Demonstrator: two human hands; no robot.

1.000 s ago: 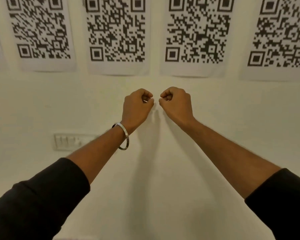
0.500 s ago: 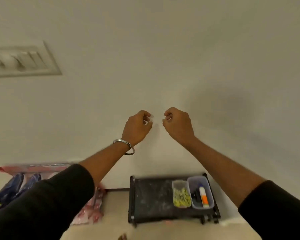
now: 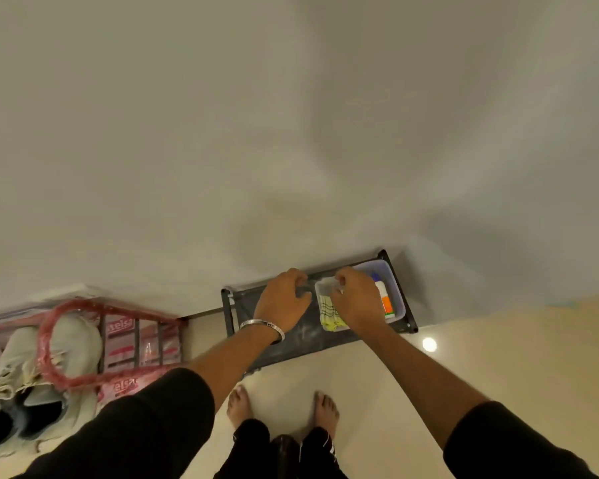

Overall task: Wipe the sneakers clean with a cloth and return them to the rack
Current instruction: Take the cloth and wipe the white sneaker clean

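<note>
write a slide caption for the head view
Both hands, left and right, reach over a low black rack toward a clear tub holding a yellow cloth.
</note>
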